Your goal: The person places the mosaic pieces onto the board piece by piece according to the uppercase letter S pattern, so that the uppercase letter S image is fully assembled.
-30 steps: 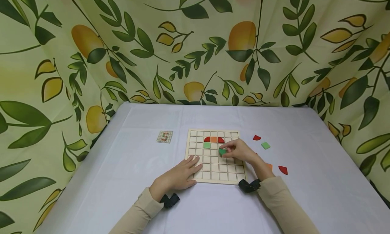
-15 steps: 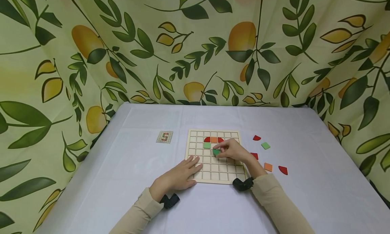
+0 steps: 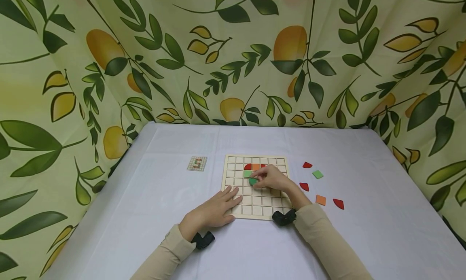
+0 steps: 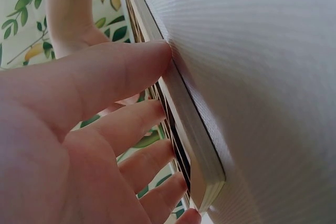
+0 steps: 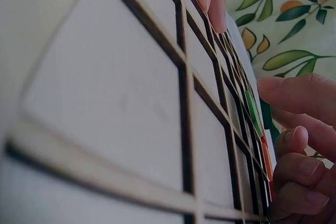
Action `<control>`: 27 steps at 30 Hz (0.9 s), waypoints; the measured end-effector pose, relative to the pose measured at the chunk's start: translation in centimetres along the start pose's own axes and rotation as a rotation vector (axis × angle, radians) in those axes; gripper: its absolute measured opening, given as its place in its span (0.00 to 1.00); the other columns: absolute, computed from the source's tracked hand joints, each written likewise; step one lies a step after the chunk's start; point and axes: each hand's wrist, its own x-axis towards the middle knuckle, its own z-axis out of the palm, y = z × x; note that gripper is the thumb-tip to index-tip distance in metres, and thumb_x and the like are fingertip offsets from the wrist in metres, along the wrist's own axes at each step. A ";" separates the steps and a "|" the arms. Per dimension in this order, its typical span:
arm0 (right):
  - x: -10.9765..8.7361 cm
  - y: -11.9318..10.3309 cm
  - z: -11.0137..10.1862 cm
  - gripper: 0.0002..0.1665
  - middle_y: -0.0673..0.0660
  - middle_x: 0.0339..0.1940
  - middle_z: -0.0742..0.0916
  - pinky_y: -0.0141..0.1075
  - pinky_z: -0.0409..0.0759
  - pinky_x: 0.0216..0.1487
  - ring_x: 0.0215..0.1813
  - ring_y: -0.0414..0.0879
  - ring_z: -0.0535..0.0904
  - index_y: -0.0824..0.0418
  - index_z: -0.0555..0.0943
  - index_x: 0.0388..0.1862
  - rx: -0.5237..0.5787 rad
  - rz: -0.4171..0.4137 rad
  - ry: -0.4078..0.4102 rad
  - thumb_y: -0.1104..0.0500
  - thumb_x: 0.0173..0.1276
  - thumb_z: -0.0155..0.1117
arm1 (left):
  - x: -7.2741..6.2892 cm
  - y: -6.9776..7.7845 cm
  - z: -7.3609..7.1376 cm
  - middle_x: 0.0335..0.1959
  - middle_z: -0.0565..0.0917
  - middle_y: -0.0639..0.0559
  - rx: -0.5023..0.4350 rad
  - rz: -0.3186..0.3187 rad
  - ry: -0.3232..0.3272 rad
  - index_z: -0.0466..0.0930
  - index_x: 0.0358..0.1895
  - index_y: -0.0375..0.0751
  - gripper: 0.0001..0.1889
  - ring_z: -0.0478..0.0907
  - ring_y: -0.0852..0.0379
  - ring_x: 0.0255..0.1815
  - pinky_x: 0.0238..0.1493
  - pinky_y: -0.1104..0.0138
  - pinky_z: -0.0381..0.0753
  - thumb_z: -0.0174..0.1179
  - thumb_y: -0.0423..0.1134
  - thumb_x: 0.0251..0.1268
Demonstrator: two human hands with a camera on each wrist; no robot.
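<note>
A wooden grid board [image 3: 256,211] lies on the white table. My right hand [image 3: 273,178] pinches a dark green quarter-round tile [image 3: 252,182] over the board, just below a light green square tile [image 3: 247,173]. In the row above sit a red quarter-round tile [image 3: 248,166], an orange square tile [image 3: 256,166] and another red tile, partly covered by the hand. My left hand [image 3: 214,208] rests with spread fingers on the board's left edge; in the left wrist view its thumb [image 4: 126,69] touches the board's side [image 4: 197,145].
Right of the board lie several loose tiles: red quarter-rounds [image 3: 338,203], a light green square [image 3: 318,174] and an orange square [image 3: 320,200]. A small pattern card [image 3: 197,164] with an S-like figure lies to the left. A leaf-print curtain [image 3: 233,69] hangs behind the table.
My right hand has moved left across the board with the dark green tile, uncovering the orange square and a red tile at the right. My left hand has stayed in place.
</note>
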 end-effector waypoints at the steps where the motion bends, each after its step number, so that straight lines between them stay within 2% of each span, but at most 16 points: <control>1: 0.1 0.0 0.0 0.19 0.46 0.17 0.73 0.26 0.67 0.28 0.24 0.38 0.67 0.69 0.85 0.45 -0.005 -0.005 -0.004 0.65 0.53 0.72 | 0.0 0.0 0.0 0.79 0.56 0.43 -0.001 0.001 0.000 0.61 0.73 0.44 0.30 0.48 0.42 0.81 0.78 0.48 0.56 0.55 0.43 0.69; 16: 1.4 -0.2 0.6 0.16 0.47 0.18 0.75 0.26 0.67 0.27 0.24 0.38 0.67 0.70 0.86 0.42 -0.030 -0.043 -0.034 0.67 0.53 0.72 | 0.0 0.0 0.0 0.78 0.56 0.43 0.000 0.002 0.003 0.61 0.73 0.43 0.30 0.49 0.42 0.81 0.78 0.48 0.57 0.55 0.43 0.70; 27: 1.7 -0.4 0.8 0.17 0.47 0.17 0.75 0.26 0.67 0.27 0.24 0.40 0.68 0.69 0.86 0.44 -0.045 -0.003 -0.054 0.69 0.54 0.72 | 0.1 -0.1 0.0 0.78 0.56 0.43 0.000 0.002 0.002 0.62 0.73 0.43 0.30 0.48 0.42 0.81 0.78 0.48 0.57 0.55 0.43 0.69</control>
